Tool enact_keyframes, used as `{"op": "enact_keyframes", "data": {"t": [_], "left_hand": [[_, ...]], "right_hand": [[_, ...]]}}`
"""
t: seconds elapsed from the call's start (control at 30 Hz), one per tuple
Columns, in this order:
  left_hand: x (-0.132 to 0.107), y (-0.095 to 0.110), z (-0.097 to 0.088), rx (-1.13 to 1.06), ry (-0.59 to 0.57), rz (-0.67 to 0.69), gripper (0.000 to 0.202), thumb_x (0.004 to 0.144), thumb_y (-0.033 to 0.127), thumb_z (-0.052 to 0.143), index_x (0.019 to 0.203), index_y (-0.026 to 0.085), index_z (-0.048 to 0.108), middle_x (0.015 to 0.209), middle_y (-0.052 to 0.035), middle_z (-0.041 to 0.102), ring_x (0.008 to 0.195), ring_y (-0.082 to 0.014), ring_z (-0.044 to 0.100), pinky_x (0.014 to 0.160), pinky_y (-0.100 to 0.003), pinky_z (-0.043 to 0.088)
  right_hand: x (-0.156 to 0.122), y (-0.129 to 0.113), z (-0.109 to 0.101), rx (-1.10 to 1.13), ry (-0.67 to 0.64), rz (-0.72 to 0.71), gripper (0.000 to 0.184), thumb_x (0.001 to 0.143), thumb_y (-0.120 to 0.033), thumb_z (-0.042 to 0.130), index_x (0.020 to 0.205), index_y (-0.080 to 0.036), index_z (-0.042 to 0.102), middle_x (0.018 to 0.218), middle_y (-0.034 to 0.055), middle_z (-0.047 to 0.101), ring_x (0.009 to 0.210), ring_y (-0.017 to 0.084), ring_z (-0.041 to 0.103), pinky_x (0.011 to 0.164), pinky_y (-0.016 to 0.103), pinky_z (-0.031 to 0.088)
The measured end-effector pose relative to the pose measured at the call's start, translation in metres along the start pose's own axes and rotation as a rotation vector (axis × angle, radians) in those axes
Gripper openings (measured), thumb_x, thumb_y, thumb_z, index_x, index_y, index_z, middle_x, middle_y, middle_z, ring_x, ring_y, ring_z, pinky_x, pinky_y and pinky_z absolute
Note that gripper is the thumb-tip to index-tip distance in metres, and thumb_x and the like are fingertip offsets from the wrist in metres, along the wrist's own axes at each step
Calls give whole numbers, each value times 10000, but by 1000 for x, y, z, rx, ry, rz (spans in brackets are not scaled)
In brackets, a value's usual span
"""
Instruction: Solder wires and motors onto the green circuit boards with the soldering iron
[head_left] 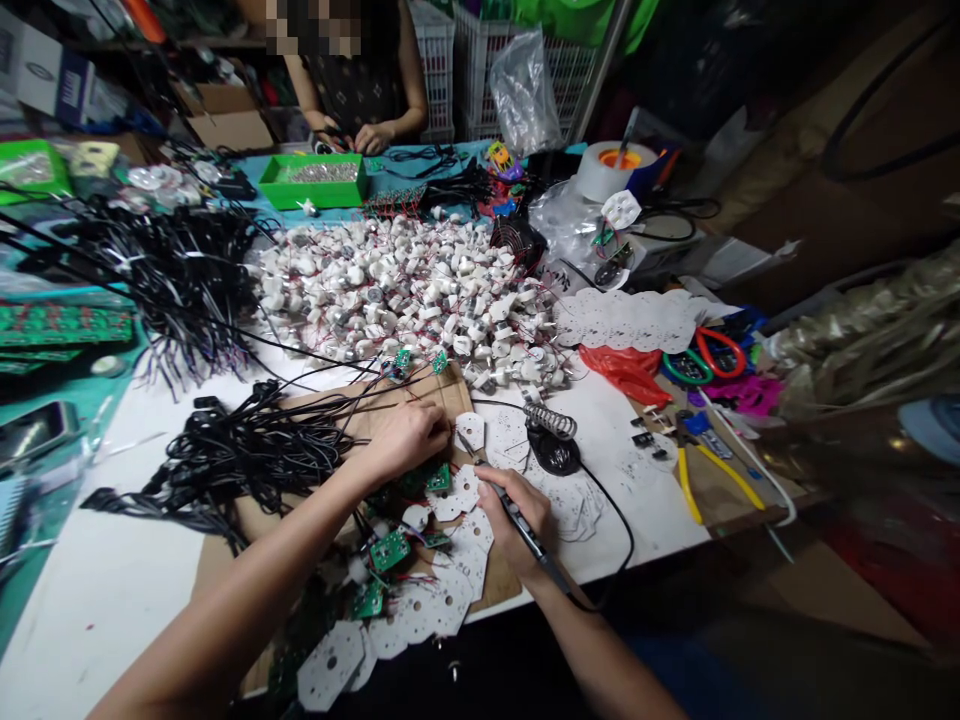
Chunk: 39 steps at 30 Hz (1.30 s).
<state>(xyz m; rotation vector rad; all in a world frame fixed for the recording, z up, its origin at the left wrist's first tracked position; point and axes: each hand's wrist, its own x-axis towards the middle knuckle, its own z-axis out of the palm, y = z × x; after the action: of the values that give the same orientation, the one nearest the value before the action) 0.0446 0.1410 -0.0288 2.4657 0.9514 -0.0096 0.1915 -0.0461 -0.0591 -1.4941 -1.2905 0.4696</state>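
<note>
Dim and crowded, with a dark shelf (240, 44) and a cardboard box (234, 130) between ten and eleven o'clock, slatted white crates (433, 72) at twelve, then a slanting metal pole (606, 68) and bright green sheeting (637, 18) at one — darker at two, and again from four to five below the worktable (667, 520) edge — but brightest on its white top at eight, beside a teal covering (15, 615)

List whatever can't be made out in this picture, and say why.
In the head view:
What the left hand may hold: its curled fingers hide the fingertips.
Contact point of the pen-shaped tool in the right hand: too small and blurred.
Markings on the white board strip: too small.
Far end of the dark-screened device: cut off by the left edge.
</note>
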Motion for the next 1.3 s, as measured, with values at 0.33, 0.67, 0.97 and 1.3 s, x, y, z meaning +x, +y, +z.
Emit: {"op": "enact_keyframes", "data": {"t": [0.33,0.67,0.97,1.3], "left_hand": [[0,0,1,-11,9,17,124,883,162,593,858,162,714,878,-75,733,772,-179,646,715,-268,426],[0,-1,2,-12,11,9,121,886,175,598,850,170,714,867,-65,716,783,-178,640,724,-266,433],[-10,6,-3,-99,69,29,189,887,162,630,1037,175,745,1013,-75,753,909,-198,683,788,-267,476],[-42,10,-8,-99,-149,261,231,918,145,606,963,236,814,994,-35,798,965,-208,714,971,-365,418]], "right_hand": [[5,-5,0,-41,-26,-74,218,1012,-152,560,1129,-227,727,949,60,787,865,189,763,807,315,631],[3,-6,-2,-13,-5,-68,241,1009,-147,566,1168,-230,726,947,56,775,838,185,763,784,311,638],[-1,-7,-5,-32,31,-130,270,1003,-141,591,1233,-228,703,949,56,752,838,190,746,760,313,634],[19,11,-21,-484,1,-382,330,1065,-165,536,1365,-211,665,956,83,661,806,185,691,692,274,574]]}}
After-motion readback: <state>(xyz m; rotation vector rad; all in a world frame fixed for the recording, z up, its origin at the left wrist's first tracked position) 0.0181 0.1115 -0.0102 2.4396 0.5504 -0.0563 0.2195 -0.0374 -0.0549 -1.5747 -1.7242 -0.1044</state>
